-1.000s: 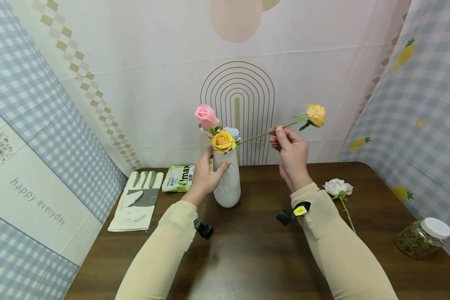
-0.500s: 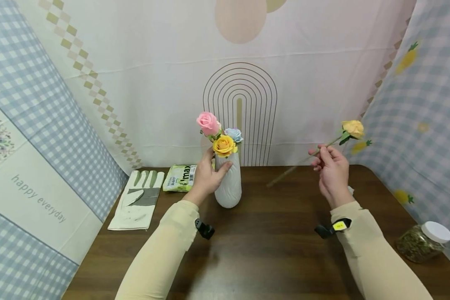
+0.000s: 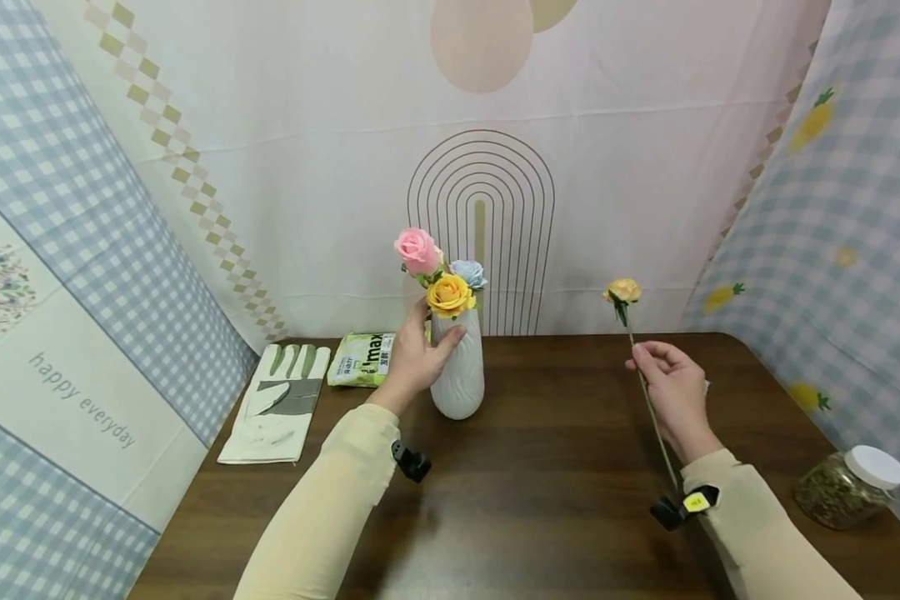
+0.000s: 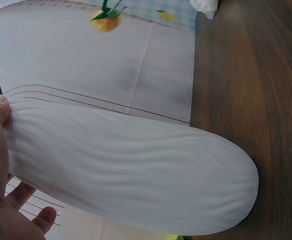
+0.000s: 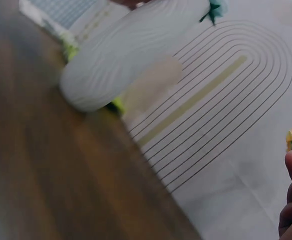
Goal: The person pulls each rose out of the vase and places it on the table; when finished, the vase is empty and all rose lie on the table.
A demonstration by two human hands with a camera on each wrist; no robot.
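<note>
My left hand (image 3: 417, 360) grips a white ridged vase (image 3: 461, 375) near its neck, thumb across the front. Out of the vase's mouth stand a pink rose (image 3: 417, 252), a deep yellow rose (image 3: 451, 296) and a light blue flower (image 3: 468, 273). To the right, my right hand (image 3: 677, 392) pinches the stem of a pale yellow rose (image 3: 622, 291), bloom up and stem slanting down toward the wrist. In the left wrist view the vase (image 4: 130, 165) fills the middle. A white rose (image 4: 205, 6) lies at that view's top edge; in the head view the right hand mostly hides it.
On the dark wooden table (image 3: 540, 517), a white and grey work glove (image 3: 276, 406) and a green and white packet (image 3: 361, 360) lie left of the vase. A white-lidded jar of dried leaves (image 3: 849, 487) stands at the right edge. Patterned cloth (image 3: 330, 167) hangs behind.
The right hand has drawn the pale yellow rose away from the vase to the right and lowered it. Its stem has swung from slanting left to pointing down. The left hand stays on the vase.
</note>
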